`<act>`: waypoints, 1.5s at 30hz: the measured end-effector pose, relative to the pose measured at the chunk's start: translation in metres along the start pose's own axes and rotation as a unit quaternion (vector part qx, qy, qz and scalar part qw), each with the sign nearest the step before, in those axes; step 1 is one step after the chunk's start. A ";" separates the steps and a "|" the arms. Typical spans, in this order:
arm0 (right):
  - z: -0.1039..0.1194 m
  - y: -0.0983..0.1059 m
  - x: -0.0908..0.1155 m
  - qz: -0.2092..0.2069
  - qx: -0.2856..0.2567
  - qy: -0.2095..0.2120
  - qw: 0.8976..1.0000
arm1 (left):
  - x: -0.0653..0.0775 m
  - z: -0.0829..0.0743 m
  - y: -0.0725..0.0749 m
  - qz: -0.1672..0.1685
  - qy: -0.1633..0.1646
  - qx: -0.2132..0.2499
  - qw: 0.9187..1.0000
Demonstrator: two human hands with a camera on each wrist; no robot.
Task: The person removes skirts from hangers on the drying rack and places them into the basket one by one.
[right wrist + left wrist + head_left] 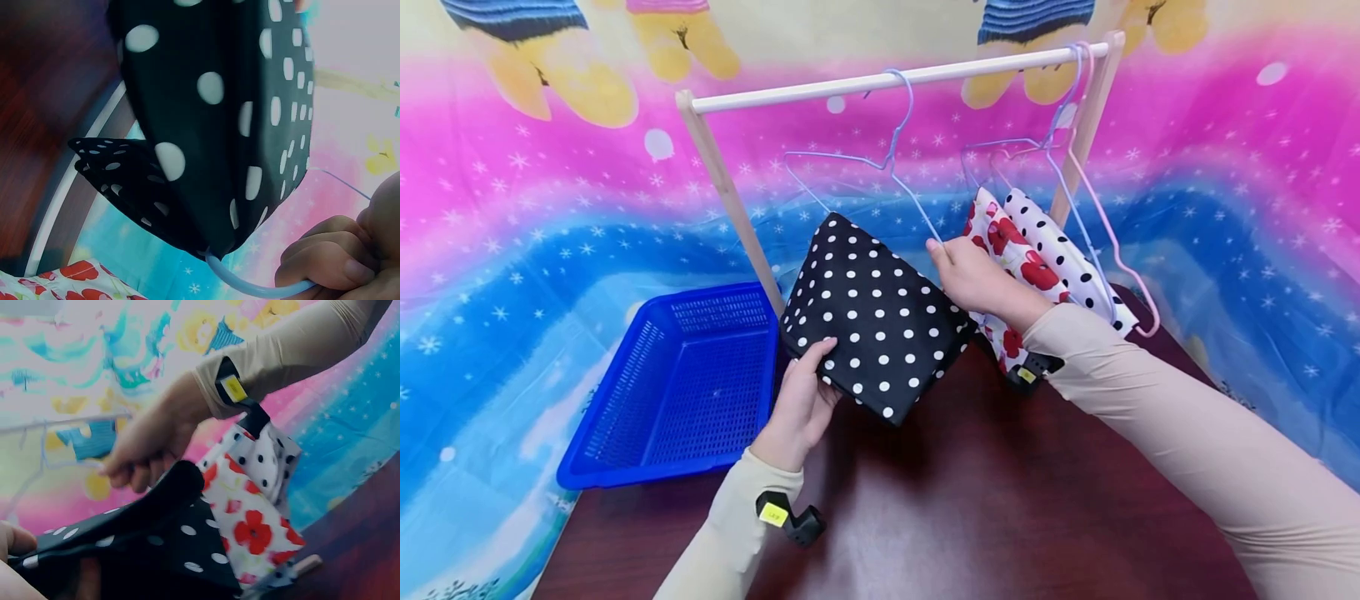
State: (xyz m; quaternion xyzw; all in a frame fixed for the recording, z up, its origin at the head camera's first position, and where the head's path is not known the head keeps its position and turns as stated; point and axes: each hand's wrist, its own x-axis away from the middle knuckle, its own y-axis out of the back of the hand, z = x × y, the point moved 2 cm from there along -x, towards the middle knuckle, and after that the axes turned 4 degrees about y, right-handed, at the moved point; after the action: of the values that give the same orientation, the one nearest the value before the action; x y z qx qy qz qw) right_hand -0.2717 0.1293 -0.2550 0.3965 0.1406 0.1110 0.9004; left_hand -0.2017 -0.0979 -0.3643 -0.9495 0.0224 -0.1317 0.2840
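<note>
While my right hand [976,279] grips the blue hanger [250,289], the black dotted cloth [880,300] lies just below and left of that grip, its lower-left edge pinched by my left hand [801,406]

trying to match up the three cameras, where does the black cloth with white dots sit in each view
Head: black cloth at the centre.
Left wrist: black cloth across the bottom left and centre.
Right wrist: black cloth from the top edge past the middle.
Shared landmark: red-flowered cloth, to its right in head and left wrist, bottom left in right wrist.
</note>
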 end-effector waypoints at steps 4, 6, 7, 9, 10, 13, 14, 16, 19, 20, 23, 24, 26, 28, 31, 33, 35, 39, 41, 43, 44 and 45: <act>-0.001 -0.001 -0.001 -0.002 0.005 -0.001 1.000 | -0.012 0.017 0.006 -0.018 0.028 0.031 0.999; -0.001 -0.001 -0.001 -0.001 0.008 -0.001 1.000 | -0.017 0.024 0.007 -0.020 0.040 0.038 0.998; 0.000 -0.001 0.000 0.000 0.010 0.001 1.000 | -0.020 0.027 0.008 -0.022 0.045 0.041 0.998; 0.000 -0.001 0.000 0.001 0.012 0.006 1.000 | -0.025 0.033 0.010 -0.022 0.051 0.047 0.997; 0.000 -0.001 0.000 0.002 0.013 0.008 1.000 | -0.027 0.037 0.012 -0.022 0.055 0.050 0.997; 0.000 -0.001 0.000 0.000 0.018 0.011 1.000 | -0.035 0.045 0.014 -0.021 0.064 0.059 0.996; 0.001 -0.001 0.001 0.000 0.018 0.011 1.000 | -0.037 0.048 0.015 -0.021 0.067 0.063 0.995; 0.002 -0.002 0.001 0.001 0.019 0.010 1.000 | -0.042 0.053 0.017 -0.018 0.071 0.069 0.995; 0.003 -0.002 0.002 0.002 0.017 0.009 1.000 | -0.048 0.058 0.019 -0.009 0.074 0.083 0.994; 0.004 -0.002 0.002 0.002 0.017 0.010 1.000 | -0.050 0.059 0.019 -0.004 0.075 0.090 0.993; 0.004 -0.002 0.001 0.001 0.017 0.010 1.000 | -0.055 0.062 0.018 0.007 0.080 0.103 0.991; 0.004 -0.002 0.001 0.001 0.017 0.011 1.000 | -0.057 0.062 0.018 0.011 0.081 0.108 0.991; 0.003 -0.002 0.001 0.001 0.016 0.011 1.000 | -0.059 0.063 0.017 0.015 0.084 0.114 0.990; 0.003 -0.002 0.001 0.004 0.013 0.009 1.000 | -0.061 0.064 0.017 0.015 0.085 0.119 0.989; 0.003 -0.003 0.001 0.008 0.011 0.005 1.000 | -0.063 0.066 0.016 0.013 0.088 0.121 0.989; 0.002 -0.003 0.001 0.009 0.010 0.003 1.000 | -0.065 0.067 0.017 0.012 0.090 0.120 0.989; 0.002 -0.004 0.001 0.009 0.010 0.002 1.000 | -0.068 0.068 0.017 0.014 0.092 0.117 0.989; 0.002 -0.005 0.000 0.006 0.011 0.001 1.000 | -0.076 0.072 0.019 0.011 0.089 0.116 0.989; 0.002 -0.006 0.000 0.005 0.011 0.002 1.000 | -0.080 0.074 0.020 0.008 0.087 0.114 0.990; 0.002 -0.006 -0.001 0.004 0.013 0.003 1.000 | -0.082 0.076 0.020 0.005 0.082 0.112 0.990; 0.002 -0.006 -0.001 0.004 0.013 0.003 1.000 | -0.083 0.077 0.019 0.004 0.080 0.107 0.991; 0.002 -0.006 -0.001 0.005 0.013 0.004 1.000 | -0.084 0.078 0.018 0.004 0.078 0.103 0.992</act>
State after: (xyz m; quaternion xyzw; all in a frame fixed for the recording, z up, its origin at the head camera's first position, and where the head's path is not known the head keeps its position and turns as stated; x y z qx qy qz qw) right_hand -0.2717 0.1242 -0.2579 0.4084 0.1439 0.1150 0.8940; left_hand -0.2618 -0.0620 -0.4567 -0.9020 0.0348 -0.2057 0.3780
